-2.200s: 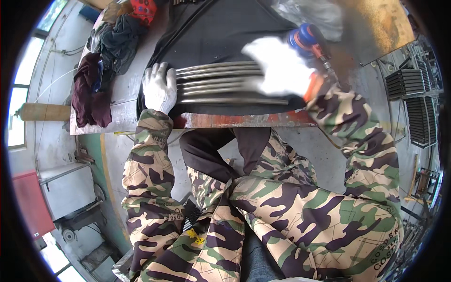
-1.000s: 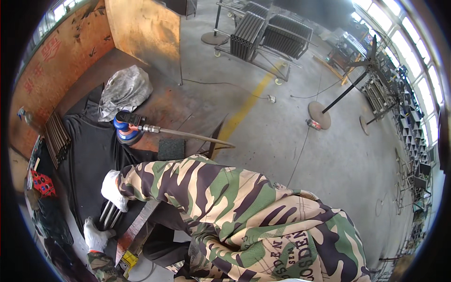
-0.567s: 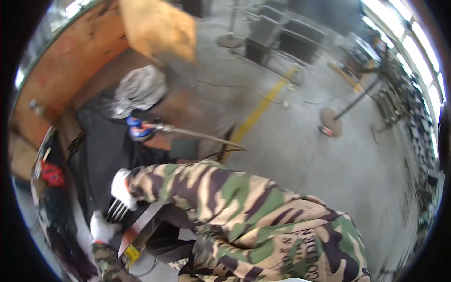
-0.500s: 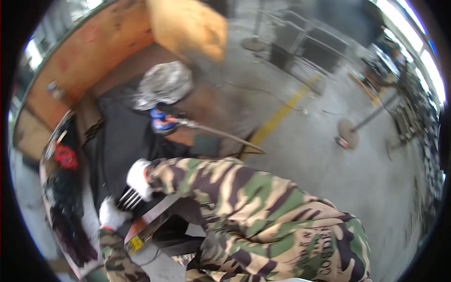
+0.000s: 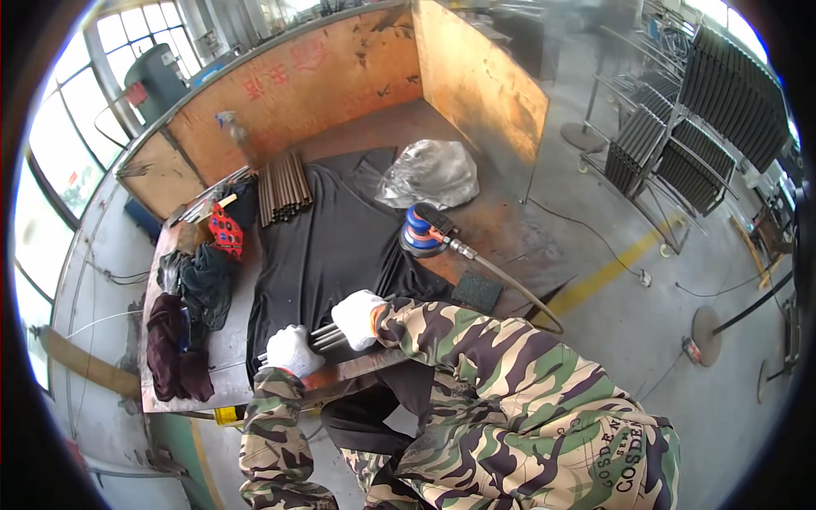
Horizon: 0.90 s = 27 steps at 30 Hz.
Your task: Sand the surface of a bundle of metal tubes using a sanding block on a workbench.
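Note:
Both of my hands wear white gloves and grip a small bundle of grey metal rods (image 5: 326,337) at the table's near edge. My left hand (image 5: 293,350) is closed around the left end, where short rod tips stick out past the glove. My right hand (image 5: 358,319) wraps the other end; the rods show between the two gloves. Beneath them a black cloth (image 5: 319,246) covers the middle of the table. At its far left lies a row of brown metal tubes (image 5: 285,189). To the right, a blue and orange sander (image 5: 424,231) with a hose rests on the table.
Beyond the cloth sits a crumpled clear plastic bag (image 5: 429,174). Wooden boards (image 5: 280,93) wall the table's far side. A dark abrasive pad (image 5: 478,291) lies near my right forearm. Rags (image 5: 200,285) heap on the left. Racks of dark tubes (image 5: 680,144) stand on the floor at right.
My view has swung, so the table and hands appear farther right and more of the left side shows. Both hands still hold the rods.

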Tool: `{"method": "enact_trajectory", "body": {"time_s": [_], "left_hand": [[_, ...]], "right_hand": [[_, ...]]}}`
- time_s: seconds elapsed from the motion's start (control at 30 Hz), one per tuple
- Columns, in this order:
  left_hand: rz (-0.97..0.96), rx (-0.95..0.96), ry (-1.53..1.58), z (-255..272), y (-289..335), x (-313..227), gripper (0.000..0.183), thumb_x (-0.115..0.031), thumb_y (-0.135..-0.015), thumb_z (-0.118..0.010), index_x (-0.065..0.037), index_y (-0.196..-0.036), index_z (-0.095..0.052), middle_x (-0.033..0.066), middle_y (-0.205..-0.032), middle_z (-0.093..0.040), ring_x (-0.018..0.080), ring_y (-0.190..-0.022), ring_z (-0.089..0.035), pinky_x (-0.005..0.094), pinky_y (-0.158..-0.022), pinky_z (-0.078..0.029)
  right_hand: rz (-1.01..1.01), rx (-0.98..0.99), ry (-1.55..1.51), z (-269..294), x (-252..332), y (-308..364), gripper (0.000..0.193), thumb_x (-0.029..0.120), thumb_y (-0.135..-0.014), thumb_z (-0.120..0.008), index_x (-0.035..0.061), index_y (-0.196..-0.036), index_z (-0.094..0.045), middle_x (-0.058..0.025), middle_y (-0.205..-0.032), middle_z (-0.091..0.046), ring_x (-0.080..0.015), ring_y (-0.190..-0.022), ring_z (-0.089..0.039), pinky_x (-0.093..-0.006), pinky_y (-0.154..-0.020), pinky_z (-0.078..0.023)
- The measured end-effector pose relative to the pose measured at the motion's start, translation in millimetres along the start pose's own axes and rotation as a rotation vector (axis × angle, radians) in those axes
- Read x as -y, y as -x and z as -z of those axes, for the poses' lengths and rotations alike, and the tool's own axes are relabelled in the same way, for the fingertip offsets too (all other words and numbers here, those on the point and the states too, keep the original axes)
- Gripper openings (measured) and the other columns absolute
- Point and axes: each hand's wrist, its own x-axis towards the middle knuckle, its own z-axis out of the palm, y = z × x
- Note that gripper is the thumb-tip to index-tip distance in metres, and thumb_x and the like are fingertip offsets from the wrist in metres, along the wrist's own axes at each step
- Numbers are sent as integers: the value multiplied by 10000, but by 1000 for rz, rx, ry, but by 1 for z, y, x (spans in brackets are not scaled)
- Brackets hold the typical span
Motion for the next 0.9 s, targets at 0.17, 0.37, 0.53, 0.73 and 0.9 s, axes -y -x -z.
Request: {"method": "enact_trajectory", "body": {"time_s": [0.17,0.37,0.53,0.73,0.9], "left_hand": [[39,6,-40,-1,11,-7,426,-265,-663,-785,-33,-1016,-735,209,-1029,-722,397,-1000,-704,483,-895,-568],[51,-23,9,-7,44,-12,472,-264,-652,-808,-22,-1047,-718,205,-1032,-708,401,-1001,-679,489,-905,-554],[70,-153,34,-7,48,-15,312,-191,-678,-762,-45,-940,-677,223,-986,-705,424,-946,-687,517,-842,-562],[111,-31,52,10,56,-32,269,-126,-756,-673,-11,-999,-654,237,-952,-724,414,-930,-722,503,-837,-572],[85,2,-116,4,68,-45,289,-135,-773,-722,-57,-1040,-642,145,-981,-716,328,-925,-740,433,-795,-582]], "right_hand": [[28,-35,13,-11,4,4,230,175,-678,-752,62,-875,-791,-150,-830,-763,-333,-799,-759,-432,-713,-601],[123,-57,53,-14,19,21,400,147,-732,-772,15,-1095,-671,-189,-1040,-740,-365,-989,-733,-462,-843,-585],[82,-121,53,-2,23,25,329,258,-810,-770,22,-1027,-697,-203,-1015,-746,-367,-969,-737,-472,-833,-594],[104,-68,109,3,15,27,347,229,-801,-745,60,-1092,-661,-170,-1091,-731,-348,-1041,-717,-462,-875,-580],[108,-92,105,-18,18,32,347,231,-815,-729,73,-1110,-640,-153,-1089,-711,-334,-1051,-689,-461,-899,-559]]}}
